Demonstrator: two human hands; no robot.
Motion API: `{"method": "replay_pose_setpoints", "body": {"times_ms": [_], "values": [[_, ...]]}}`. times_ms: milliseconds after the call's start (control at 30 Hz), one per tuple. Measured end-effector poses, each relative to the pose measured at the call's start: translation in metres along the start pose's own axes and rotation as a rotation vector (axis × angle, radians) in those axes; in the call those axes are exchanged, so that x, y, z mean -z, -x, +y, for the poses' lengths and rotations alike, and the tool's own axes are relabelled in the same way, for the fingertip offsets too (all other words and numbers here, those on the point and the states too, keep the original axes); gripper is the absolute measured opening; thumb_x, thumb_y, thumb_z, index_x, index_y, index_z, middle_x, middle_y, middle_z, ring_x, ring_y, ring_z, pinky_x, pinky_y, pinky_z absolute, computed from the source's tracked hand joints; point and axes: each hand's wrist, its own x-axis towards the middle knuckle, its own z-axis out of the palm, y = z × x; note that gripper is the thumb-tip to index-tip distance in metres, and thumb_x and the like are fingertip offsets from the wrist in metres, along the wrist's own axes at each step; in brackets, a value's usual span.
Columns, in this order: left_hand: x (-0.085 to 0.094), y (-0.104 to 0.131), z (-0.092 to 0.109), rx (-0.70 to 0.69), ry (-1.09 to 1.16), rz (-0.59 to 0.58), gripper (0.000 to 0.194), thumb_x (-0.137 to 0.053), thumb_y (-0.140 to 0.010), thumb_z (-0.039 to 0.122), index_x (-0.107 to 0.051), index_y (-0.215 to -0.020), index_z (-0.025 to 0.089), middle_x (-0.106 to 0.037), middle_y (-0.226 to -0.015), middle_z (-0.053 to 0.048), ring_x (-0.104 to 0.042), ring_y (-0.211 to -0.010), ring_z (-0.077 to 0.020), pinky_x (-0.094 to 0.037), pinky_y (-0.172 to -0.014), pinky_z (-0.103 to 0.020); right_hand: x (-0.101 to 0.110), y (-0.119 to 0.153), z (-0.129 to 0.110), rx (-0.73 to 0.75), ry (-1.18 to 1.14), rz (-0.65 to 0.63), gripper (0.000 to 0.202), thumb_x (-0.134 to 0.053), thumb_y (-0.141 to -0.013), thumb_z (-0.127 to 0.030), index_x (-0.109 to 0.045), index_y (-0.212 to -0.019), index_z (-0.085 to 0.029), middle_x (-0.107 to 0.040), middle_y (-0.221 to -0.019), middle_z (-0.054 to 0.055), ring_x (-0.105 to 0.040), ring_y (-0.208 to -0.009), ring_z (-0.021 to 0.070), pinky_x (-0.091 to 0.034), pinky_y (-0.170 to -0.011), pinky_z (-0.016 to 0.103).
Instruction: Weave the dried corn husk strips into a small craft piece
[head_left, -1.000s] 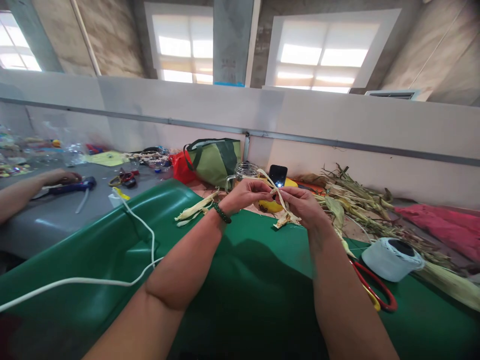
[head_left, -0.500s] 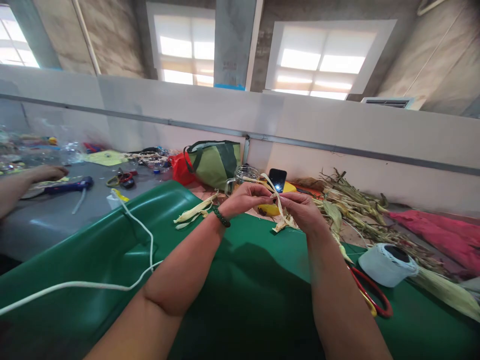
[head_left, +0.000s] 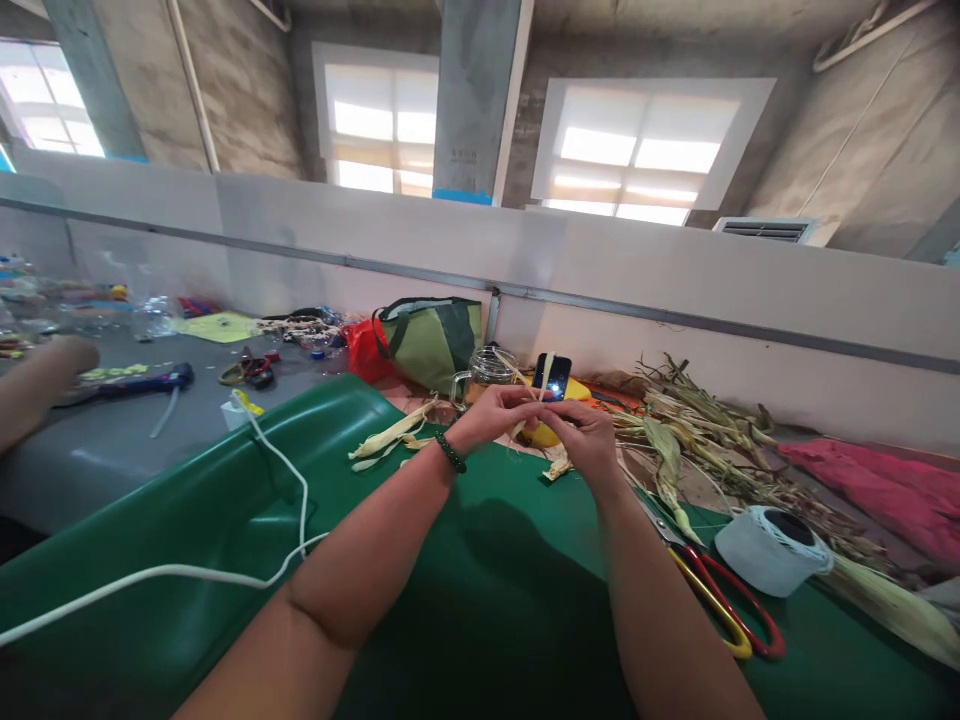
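My left hand [head_left: 491, 415], with a dark bead bracelet at the wrist, and my right hand [head_left: 586, 432] meet fingertip to fingertip. Both are closed on a thin pale husk strip [head_left: 548, 372], whose end stands up between them in front of a phone. Some of the strip is hidden by the fingers. Beneath the hands a short husk piece [head_left: 557, 467] lies on the green mat [head_left: 517, 580]. More pale husk [head_left: 390, 430] rests left of my left hand.
Behind the hands are a glass mug [head_left: 491, 365], the phone [head_left: 559, 378] and a green bag [head_left: 435, 335]. Scissors [head_left: 712, 595], a twine roll [head_left: 772, 555] and dried husks [head_left: 697, 420] lie right. A white cord [head_left: 172, 571] crosses the left. Another person's arm [head_left: 45, 375] is far left.
My hands have drawn together and turned, and the strip's end now points upward. The camera view has tilted up slightly. More of the scissors shows. The other person's arm has moved left.
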Motion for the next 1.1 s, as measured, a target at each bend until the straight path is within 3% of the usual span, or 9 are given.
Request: {"method": "replay_pose_setpoints", "body": {"times_ms": [133,333,433,500,633,700,800,933,1100], "values": [[-0.002,-0.003,-0.009,0.025,0.074,0.090,0.044,-0.074,-0.066,0.052,-0.066,-0.066,0.009,-0.067,-0.070,-0.006,-0.053,-0.053,-0.0073,-0.045,-0.053,-0.021,0.004,-0.001,0.005,0.025,0.158,-0.062,0.026,-0.061,-0.076,-0.044,-0.074,-0.072,-0.023,-0.072,-0.068,0.003,-0.062,-0.063,0.0186,-0.045,-0.061,0.030],[-0.002,-0.007,-0.010,0.160,0.093,0.311,0.023,-0.070,-0.075,0.031,-0.064,-0.076,0.008,-0.060,-0.054,0.000,-0.056,-0.047,-0.0080,-0.049,-0.052,-0.020,0.025,-0.010,0.017,0.043,0.464,-0.131,0.031,-0.052,-0.084,-0.042,-0.072,-0.072,-0.021,-0.067,-0.060,0.002,-0.057,-0.056,0.0156,-0.036,-0.052,0.025],[-0.003,-0.008,-0.017,0.222,-0.109,0.289,0.016,-0.063,-0.079,0.023,-0.062,-0.071,0.009,-0.057,-0.050,0.001,-0.053,-0.044,-0.0080,-0.045,-0.048,-0.019,0.024,-0.007,0.008,0.124,0.609,0.004,0.031,-0.049,-0.088,-0.036,-0.073,-0.078,-0.020,-0.071,-0.072,0.007,-0.061,-0.065,0.0188,-0.042,-0.058,0.028],[-0.003,-0.008,-0.024,0.178,-0.335,0.250,0.017,-0.060,-0.078,0.019,-0.060,-0.064,0.011,-0.054,-0.047,0.002,-0.050,-0.046,-0.0081,-0.042,-0.047,-0.018,0.015,0.000,-0.004,0.301,0.603,0.069,0.031,-0.044,-0.090,-0.025,-0.073,-0.096,-0.021,-0.073,-0.097,0.009,-0.065,-0.086,0.0205,-0.047,-0.072,0.030],[-0.004,-0.006,-0.032,0.021,-0.681,0.172,0.024,-0.061,-0.068,0.009,-0.051,-0.047,0.013,-0.046,-0.045,0.002,-0.043,-0.054,-0.0098,-0.035,-0.052,-0.021,-0.004,0.010,-0.019,0.548,0.675,-0.232,0.046,-0.043,-0.083,-0.006,-0.067,-0.116,-0.028,-0.067,-0.122,0.002,-0.062,-0.100,0.0188,-0.048,-0.086,0.031],[-0.004,-0.004,-0.030,0.007,-0.733,0.118,0.025,-0.062,-0.068,0.009,-0.050,-0.046,0.013,-0.046,-0.045,0.002,-0.041,-0.055,-0.0102,-0.033,-0.054,-0.023,-0.006,0.008,-0.015,0.501,0.772,-0.257,0.048,-0.044,-0.082,-0.004,-0.064,-0.121,-0.025,-0.066,-0.123,0.004,-0.061,-0.096,0.0210,-0.048,-0.082,0.033],[-0.003,-0.002,-0.023,0.041,-0.808,0.044,0.029,-0.056,-0.077,0.018,-0.054,-0.048,0.013,-0.045,-0.044,0.002,-0.037,-0.050,-0.0096,-0.029,-0.053,-0.024,0.004,0.000,-0.002,0.401,0.859,-0.186,0.034,-0.045,-0.086,-0.008,-0.069,-0.107,-0.019,-0.071,-0.102,0.010,-0.059,-0.093,0.0240,-0.047,-0.079,0.034],[0.001,-0.003,-0.016,0.066,-0.873,0.145,0.034,-0.051,-0.082,0.024,-0.057,-0.050,0.014,-0.049,-0.044,0.000,-0.037,-0.048,-0.0099,-0.026,-0.054,-0.024,0.016,-0.004,0.004,0.340,0.874,-0.139,0.026,-0.046,-0.091,-0.019,-0.072,-0.090,-0.021,-0.070,-0.084,0.008,-0.061,-0.082,0.0214,-0.044,-0.069,0.030],[0.005,-0.004,-0.019,0.006,-0.927,0.193,0.037,-0.052,-0.083,0.025,-0.050,-0.047,0.014,-0.045,-0.045,0.001,-0.033,-0.048,-0.0090,-0.022,-0.053,-0.025,0.011,0.001,-0.010,0.470,0.841,-0.077,0.039,-0.045,-0.091,-0.016,-0.062,-0.124,-0.026,-0.066,-0.116,0.008,-0.061,-0.095,0.0212,-0.047,-0.075,0.031]]}}
